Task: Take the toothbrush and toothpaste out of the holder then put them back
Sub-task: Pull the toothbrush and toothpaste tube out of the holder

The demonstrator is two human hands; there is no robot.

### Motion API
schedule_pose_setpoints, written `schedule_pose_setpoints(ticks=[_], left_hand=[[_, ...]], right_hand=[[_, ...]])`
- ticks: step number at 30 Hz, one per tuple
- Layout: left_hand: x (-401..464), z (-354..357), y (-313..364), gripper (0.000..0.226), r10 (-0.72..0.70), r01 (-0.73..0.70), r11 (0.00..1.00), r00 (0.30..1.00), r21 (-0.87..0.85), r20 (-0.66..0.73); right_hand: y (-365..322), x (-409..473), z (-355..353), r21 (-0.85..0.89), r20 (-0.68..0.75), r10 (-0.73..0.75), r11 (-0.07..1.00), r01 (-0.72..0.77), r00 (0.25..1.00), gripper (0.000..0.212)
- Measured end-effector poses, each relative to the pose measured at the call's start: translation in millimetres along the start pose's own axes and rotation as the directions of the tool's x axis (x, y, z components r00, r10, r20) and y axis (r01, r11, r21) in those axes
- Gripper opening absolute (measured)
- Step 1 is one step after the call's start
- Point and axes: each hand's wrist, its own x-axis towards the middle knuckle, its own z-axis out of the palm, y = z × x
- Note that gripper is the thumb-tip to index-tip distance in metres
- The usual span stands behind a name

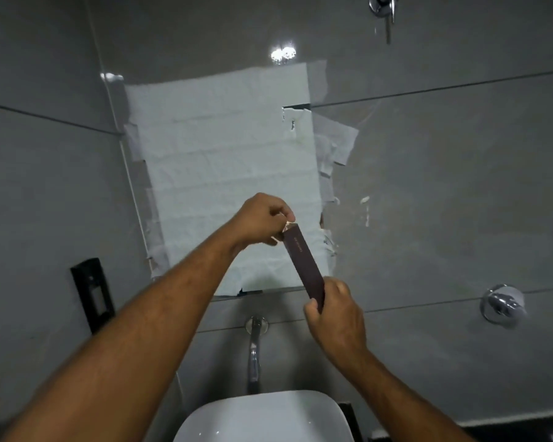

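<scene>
A long dark maroon box with small gold lettering is held tilted in the air in front of the paper-covered mirror. My right hand grips its lower end. My left hand pinches the light-coloured flap at its upper end, which stands folded open. Whether a toothbrush or toothpaste is inside cannot be seen. No holder is visible.
A white basin sits below the hands, with a chrome tap coming out of the grey tiled wall. White paper is taped over the mirror. A black bracket hangs at left, and a chrome knob at right.
</scene>
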Motion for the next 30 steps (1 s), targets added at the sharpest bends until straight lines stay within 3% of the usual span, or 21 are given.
schedule_pose_setpoints(ticks=[2, 3, 5, 7, 8, 10, 12, 15, 22, 26, 30], left_hand=[[-15, 6, -27, 0.015, -0.164, 0.13, 0.932, 0.984, -0.338, -0.074], [-22, 13, -43, 0.013, -0.274, 0.188, 0.848, 0.956, -0.495, -0.106], [-40, 35, -74, 0.011, -0.488, 0.248, 0.525, 0.871, -0.814, -0.05], [-59, 64, -98, 0.014, -0.542, 0.23, 0.08, 0.826, -0.97, 0.151], [-69, 80, -107, 0.017, -0.525, 0.212, -0.082, 0.822, -0.974, 0.223], [-85, 109, -120, 0.022, -0.498, 0.175, -0.249, 0.821, -0.953, 0.281], [-95, 126, -128, 0.024, -0.481, 0.143, -0.318, 0.828, -0.937, 0.289], [-102, 132, -142, 0.028, -0.457, 0.156, -0.343, 0.834, -0.926, 0.309], [-107, 117, -164, 0.04, -0.379, 0.261, -0.197, 0.869, -0.945, 0.319], [-107, 112, -158, 0.051, -0.345, 0.288, -0.008, 0.898, -0.958, 0.273], [-114, 107, -153, 0.06, -0.28, 0.245, 0.336, 0.948, -0.909, 0.152]], right_hand=[[-3, 15, -18, -0.115, 0.055, -0.075, 0.99, 0.081, 0.996, 0.02], [-7, 26, -29, -0.205, 0.082, -0.13, 0.968, 0.145, 0.988, 0.016], [-24, 53, -54, -0.429, 0.19, -0.306, 0.829, 0.36, 0.933, 0.016], [-54, 81, -72, -0.57, 0.406, -0.501, 0.515, 0.641, 0.764, 0.02], [-70, 92, -75, -0.591, 0.504, -0.568, 0.322, 0.739, 0.651, 0.019], [-99, 103, -70, -0.584, 0.649, -0.597, 0.008, 0.812, 0.472, 0.014], [-120, 105, -59, -0.532, 0.761, -0.519, -0.157, 0.832, 0.389, 0.016], [-129, 105, -45, -0.511, 0.81, -0.466, -0.264, 0.818, 0.355, 0.02], [-118, 116, -53, -0.517, 0.747, -0.603, -0.262, 0.815, 0.28, 0.025], [-108, 122, -54, -0.542, 0.701, -0.657, -0.238, 0.806, 0.277, 0.028], [-93, 133, -57, -0.587, 0.628, -0.691, -0.119, 0.801, 0.359, 0.027]])
